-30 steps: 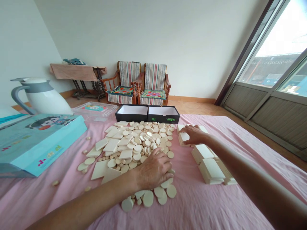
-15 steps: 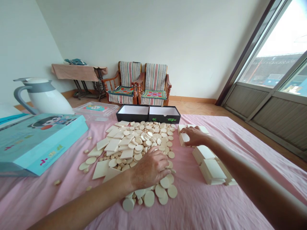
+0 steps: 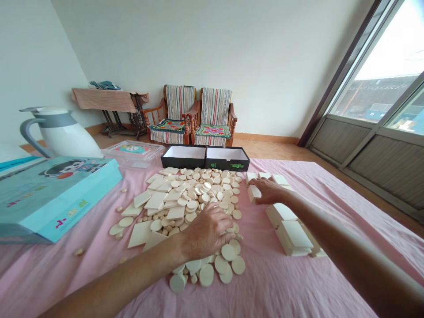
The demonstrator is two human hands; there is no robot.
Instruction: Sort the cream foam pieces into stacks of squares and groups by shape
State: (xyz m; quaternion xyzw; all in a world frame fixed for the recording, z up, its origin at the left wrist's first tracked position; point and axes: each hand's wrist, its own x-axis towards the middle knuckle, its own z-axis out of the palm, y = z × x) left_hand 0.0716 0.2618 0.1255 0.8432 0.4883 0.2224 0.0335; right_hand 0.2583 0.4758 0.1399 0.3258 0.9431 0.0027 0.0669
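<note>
A heap of cream wooden discs (image 3: pixel 205 190) and flat square tiles (image 3: pixel 155 201) lies spread on a pink tablecloth (image 3: pixel 285 287). My left hand (image 3: pixel 205 232) rests palm down on the discs at the heap's near edge, fingers curled over them. My right hand (image 3: pixel 270 191) reaches to the right of the heap and its fingers close on a small stack of square tiles (image 3: pixel 253 192). More stacked square tiles (image 3: pixel 293 234) sit in a row along my right forearm.
An open black box (image 3: pixel 205 157) with two white compartments stands behind the heap. At the left are a light blue box (image 3: pixel 49 194), a white jug (image 3: pixel 58 132) and a clear plastic container (image 3: pixel 132 152). Two wooden chairs (image 3: pixel 198 115) stand by the far wall.
My right hand slid slightly lower over the small tile stack. My left hand shifted a little on the discs. The view rose slightly.
</note>
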